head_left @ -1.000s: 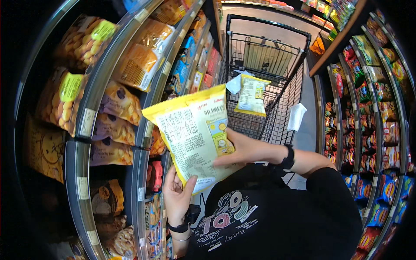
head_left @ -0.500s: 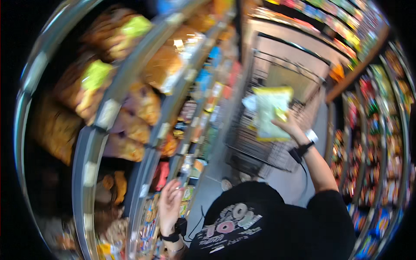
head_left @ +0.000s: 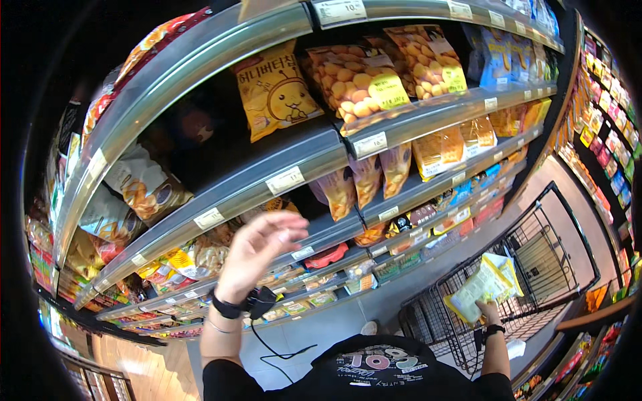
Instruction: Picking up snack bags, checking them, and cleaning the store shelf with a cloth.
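My right hand grips the lower edge of a pale green snack bag with yellow edges, held over the metal shopping cart. Against its upper side shows a second pale and yellow packet; whether I hold that one too, I cannot tell. My left hand is raised in front of the shelves with fingers loosely stretched and nothing in it. Nearest to it are a price-tag rail and purple-and-brown snack bags.
Tall shelves curve along the left and front. A yellow snack bag with a cartoon face and bags picturing round brown snacks stand on an upper tier. More packed shelves line the right. A cable hangs from my left wrist.
My view has turned left toward the shelves, which now fill more of it. My left hand has risen in front of them. The right hand still holds the snack bag over the cart.
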`<state>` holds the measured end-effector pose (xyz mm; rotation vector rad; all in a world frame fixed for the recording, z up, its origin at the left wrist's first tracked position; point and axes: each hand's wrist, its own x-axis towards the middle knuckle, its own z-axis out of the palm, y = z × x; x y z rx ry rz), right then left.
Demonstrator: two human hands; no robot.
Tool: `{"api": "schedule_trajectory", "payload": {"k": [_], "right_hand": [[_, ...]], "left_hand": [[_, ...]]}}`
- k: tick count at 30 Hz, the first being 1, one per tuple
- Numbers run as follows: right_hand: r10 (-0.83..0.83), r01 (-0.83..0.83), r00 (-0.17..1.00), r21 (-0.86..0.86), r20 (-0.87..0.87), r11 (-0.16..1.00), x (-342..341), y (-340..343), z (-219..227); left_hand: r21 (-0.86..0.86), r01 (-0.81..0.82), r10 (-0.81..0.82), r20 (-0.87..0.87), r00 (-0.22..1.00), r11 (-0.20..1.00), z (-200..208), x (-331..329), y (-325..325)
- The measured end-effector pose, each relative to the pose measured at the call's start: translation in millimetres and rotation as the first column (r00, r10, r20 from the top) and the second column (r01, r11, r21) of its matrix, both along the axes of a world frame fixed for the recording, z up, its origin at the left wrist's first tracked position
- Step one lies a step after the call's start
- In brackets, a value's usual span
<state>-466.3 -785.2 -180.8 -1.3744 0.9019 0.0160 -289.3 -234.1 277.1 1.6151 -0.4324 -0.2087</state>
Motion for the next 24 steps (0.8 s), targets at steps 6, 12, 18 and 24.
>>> {"api": "schedule_trajectory", "payload": {"k": [6, 12, 18, 24], "right_hand": [[-0.222, 0.302, 0.938, -0.31, 0.266, 0.902, -10, -25, 24], [-0.294, 0.378, 0.902, -0.252, 0.317, 0.891, 0, -22, 85], [-0.249, 0.356, 0.867, -0.185, 0.432, 0.916, -13, 27, 168], [-0.248, 0.369, 0.859, -0.206, 0.449, 0.906, -32, 41, 197]], "left_hand": [[0.109, -0.1, 0.087, 0.116, 0.989, 0.989, 92, 66, 13], [0.512, -0.254, 0.302, -0.012, 0.953, 0.821, 100, 175, 40], [0.663, -0.165, 0.242, -0.026, 0.97, 0.731, 83, 238, 38], [0.817, -0.267, 0.267, 0.144, 0.953, 0.512, 77, 258, 36]]}}
